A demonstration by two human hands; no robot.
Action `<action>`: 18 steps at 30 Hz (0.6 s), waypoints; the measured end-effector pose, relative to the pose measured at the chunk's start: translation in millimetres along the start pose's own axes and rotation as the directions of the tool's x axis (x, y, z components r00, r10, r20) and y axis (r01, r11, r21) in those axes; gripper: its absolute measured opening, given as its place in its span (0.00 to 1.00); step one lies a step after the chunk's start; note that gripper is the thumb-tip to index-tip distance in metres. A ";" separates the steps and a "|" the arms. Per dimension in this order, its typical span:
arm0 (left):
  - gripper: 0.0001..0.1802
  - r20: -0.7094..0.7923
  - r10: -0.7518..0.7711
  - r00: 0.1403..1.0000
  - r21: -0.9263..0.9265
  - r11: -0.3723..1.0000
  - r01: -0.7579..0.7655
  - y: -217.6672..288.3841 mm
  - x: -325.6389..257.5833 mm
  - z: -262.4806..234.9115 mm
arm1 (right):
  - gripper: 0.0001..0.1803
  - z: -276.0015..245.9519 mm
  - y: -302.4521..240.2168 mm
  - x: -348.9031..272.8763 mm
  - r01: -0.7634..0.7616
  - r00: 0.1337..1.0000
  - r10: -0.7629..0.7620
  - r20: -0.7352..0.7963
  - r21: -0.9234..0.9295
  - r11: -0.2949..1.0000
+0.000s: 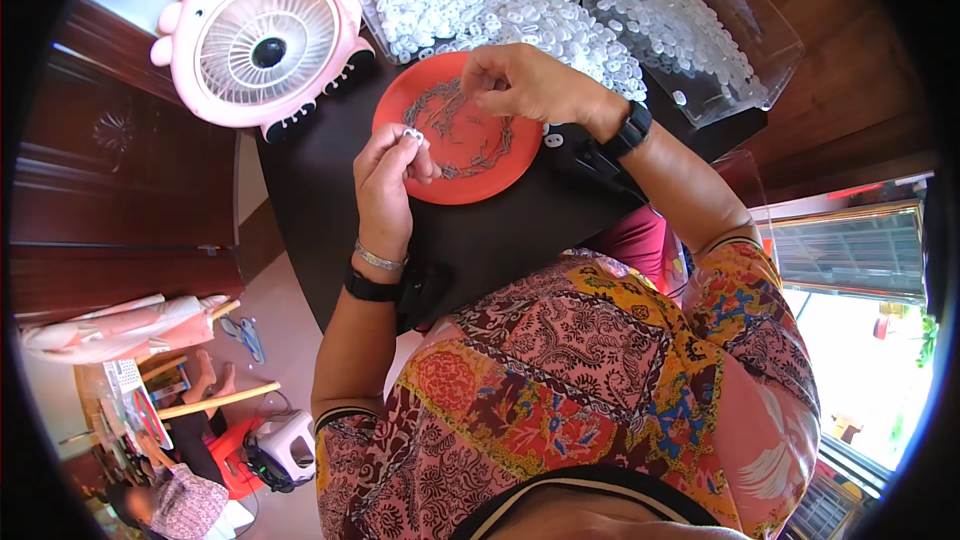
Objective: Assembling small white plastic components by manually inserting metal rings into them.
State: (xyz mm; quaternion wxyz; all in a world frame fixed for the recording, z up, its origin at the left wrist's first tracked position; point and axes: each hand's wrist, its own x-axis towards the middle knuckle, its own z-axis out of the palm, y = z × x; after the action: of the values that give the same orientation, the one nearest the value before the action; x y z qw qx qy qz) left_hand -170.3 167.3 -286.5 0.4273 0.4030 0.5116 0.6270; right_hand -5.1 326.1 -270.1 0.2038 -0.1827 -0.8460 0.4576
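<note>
Over red plate (470,175), pinching hands (385,175)

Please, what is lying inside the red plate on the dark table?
The red plate holds a loose ring of small grey metal pieces. The right hand reaches in over its upper edge and covers whatever lies under it. The left hand holds a small white part beside it.

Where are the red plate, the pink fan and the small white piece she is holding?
red plate (470,185): head view, on its bare lower rim.
pink fan (262,38): head view, on the round front grille.
small white piece (412,137): head view, on the piece pinched at the left hand (385,180) fingertips.
</note>
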 end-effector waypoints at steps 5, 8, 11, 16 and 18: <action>0.10 0.045 0.023 0.999 -0.011 1.000 -0.022 28.3 4.3 22.6 | 0.11 -26.7 -14.6 -0.5 -0.012 1.000 0.012 0.000 0.225 0.974; 0.09 0.070 0.062 0.996 0.014 0.998 -0.063 65.7 13.3 32.2 | 0.08 -44.4 -51.5 7.4 -0.021 0.999 0.034 -0.017 0.479 0.878; 0.09 0.067 0.134 0.989 0.040 0.990 -0.137 112.4 18.9 45.2 | 0.09 -66.5 -99.0 16.7 0.049 0.998 -0.028 -0.049 0.490 0.870; 0.10 -0.019 0.421 0.907 0.049 0.906 -0.420 182.5 3.8 62.7 | 0.10 -79.7 -173.6 17.4 0.232 0.973 -0.201 -0.115 0.459 0.858; 0.08 -0.024 0.436 0.900 0.014 0.900 -0.435 201.7 0.6 63.6 | 0.10 -83.0 -193.1 17.1 0.255 0.967 -0.223 -0.124 0.455 0.853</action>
State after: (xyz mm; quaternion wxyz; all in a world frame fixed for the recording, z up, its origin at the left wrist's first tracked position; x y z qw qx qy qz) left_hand -135.4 164.3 -77.9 0.2681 0.5007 0.4168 0.7097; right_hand -0.9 293.3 -61.8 0.3251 -0.0367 -0.7195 0.6126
